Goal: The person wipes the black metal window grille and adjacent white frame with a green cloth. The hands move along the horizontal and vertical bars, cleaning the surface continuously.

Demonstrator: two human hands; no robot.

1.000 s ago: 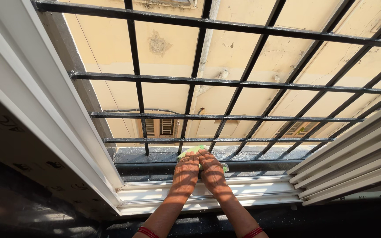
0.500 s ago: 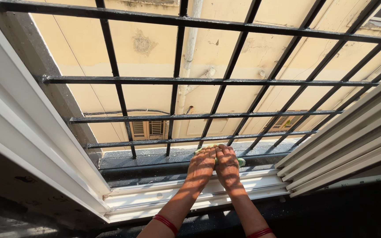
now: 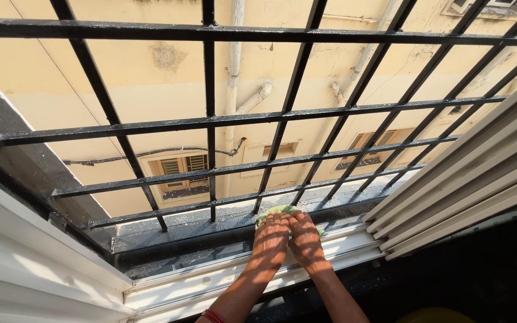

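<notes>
Both hands slid right: left hand and right hand press flat, ungripped, on crumpled green cloth; it could slip through black metal bars.

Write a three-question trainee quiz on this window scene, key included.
1. True or false: both hands press on the green cloth.
2. What stands right behind the cloth? A) black metal bars B) a glass pane C) a curtain
3. Fill in: the cloth lies on the dark ___ beyond the white window track.

Key: 1 true: left hand and right hand lie side by side on it. 2 A, the bars. 3 ledge.
</notes>
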